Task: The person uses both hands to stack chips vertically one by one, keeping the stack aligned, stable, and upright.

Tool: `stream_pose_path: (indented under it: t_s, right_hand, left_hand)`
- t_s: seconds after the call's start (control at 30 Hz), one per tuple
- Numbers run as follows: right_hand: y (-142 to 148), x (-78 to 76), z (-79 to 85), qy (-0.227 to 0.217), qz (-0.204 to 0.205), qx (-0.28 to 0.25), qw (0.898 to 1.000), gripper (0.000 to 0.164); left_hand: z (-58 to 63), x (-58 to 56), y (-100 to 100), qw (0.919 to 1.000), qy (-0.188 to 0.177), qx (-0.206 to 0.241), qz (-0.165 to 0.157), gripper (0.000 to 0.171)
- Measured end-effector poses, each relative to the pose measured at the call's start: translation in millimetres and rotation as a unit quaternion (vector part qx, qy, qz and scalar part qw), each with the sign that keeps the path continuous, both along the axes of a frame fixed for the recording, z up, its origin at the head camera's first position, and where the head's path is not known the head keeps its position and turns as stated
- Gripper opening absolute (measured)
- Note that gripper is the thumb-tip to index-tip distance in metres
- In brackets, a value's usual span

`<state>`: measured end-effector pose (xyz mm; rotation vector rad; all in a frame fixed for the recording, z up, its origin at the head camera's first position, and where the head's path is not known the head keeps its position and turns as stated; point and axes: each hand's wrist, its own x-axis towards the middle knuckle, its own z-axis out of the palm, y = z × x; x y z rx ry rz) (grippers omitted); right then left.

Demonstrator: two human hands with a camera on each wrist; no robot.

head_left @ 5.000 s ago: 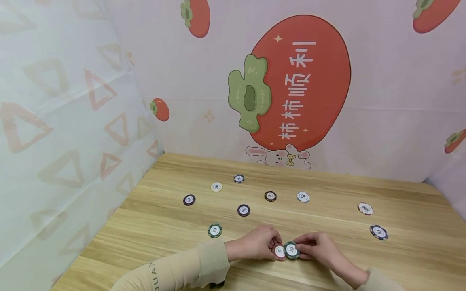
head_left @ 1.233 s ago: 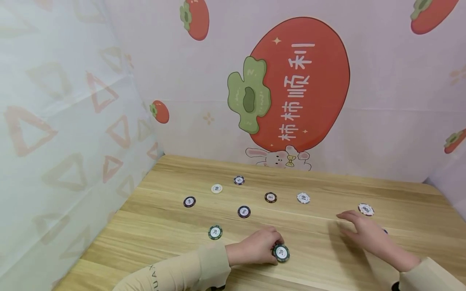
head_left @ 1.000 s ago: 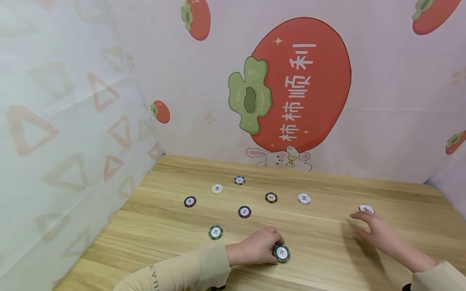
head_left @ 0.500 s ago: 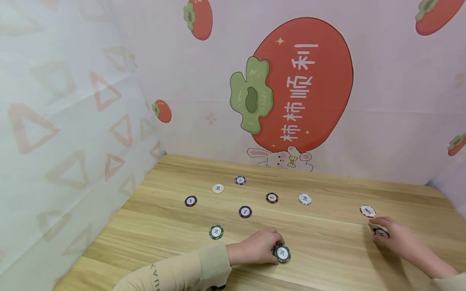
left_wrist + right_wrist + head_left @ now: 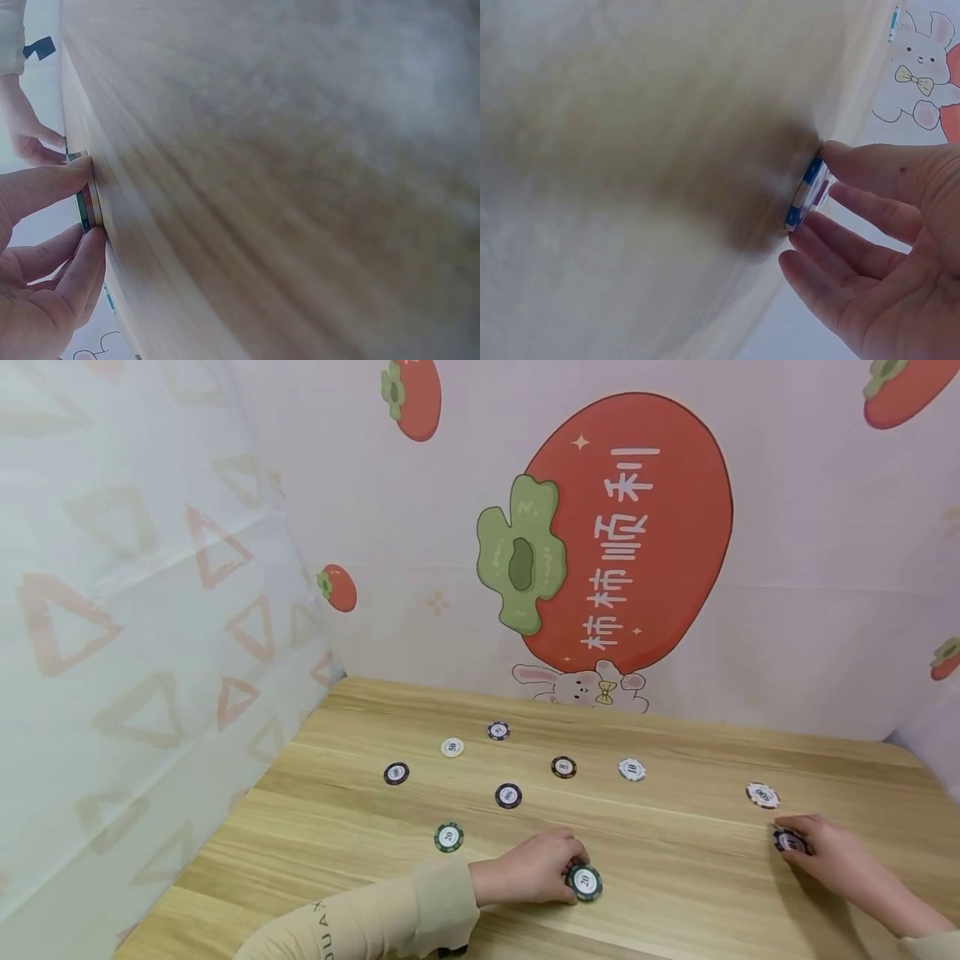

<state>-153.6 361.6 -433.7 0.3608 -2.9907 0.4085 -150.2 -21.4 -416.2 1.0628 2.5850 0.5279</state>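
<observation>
Wooden table (image 5: 667,902), left hand (image 5: 531,868) pinching chip stack (image 5: 586,883) by its edges, right hand (image 5: 838,857) pinching blue chip (image 5: 790,842)

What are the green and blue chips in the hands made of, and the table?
Green chip and blue chip: probably hard plastic or clay, smooth-looking; their rims look stiff and even.
Table: wood or wood-look board, seemingly smooth; long grain streaks show, but I can't tell which.

head: above, forward-down | wrists: close, along tabletop (image 5: 675,902) | head/right share: rabbit print (image 5: 573,687)
</observation>
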Motion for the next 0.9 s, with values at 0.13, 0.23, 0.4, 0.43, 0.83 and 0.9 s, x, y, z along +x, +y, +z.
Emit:
stream_pose_path:
  t_s: [0.13,0.23,0.4,0.43,0.83,0.9]
  right_hand:
    - [-0.8,-0.1,0.6,0.004,-0.005,0.001,1.000,0.033]
    - [-1.5,-0.3,0.7,0.008,-0.008,0.002,1.000,0.032]
    - [-2.4,-0.1,0.8,0.008,-0.020,-0.001,1.000,0.034]
    - [-2.4,0.3,0.7,0.009,-0.021,-0.003,1.000,0.035]
    - [-8.3,8.5,-0.2,0.166,0.013,-0.004,0.986,0.026]
    - [-8.8,8.6,1.1,0.174,0.014,-0.004,0.985,0.027]
  left_hand:
    - [-0.4,-0.5,0.4,1.0000,0.001,-0.001,-0.002,0.036]
    - [-0.4,-0.5,0.4,1.0000,0.001,-0.002,-0.004,0.037]
    - [-0.1,-0.5,0.5,1.0000,0.004,-0.003,-0.007,0.037]
    - [-0.1,-0.5,0.4,1.0000,0.004,-0.003,-0.008,0.036]
    - [-1.0,-0.6,0.5,1.0000,-0.001,0.002,-0.003,0.036]
    - [-1.2,-0.8,0.8,1.0000,-0.001,0.001,-0.002,0.036]
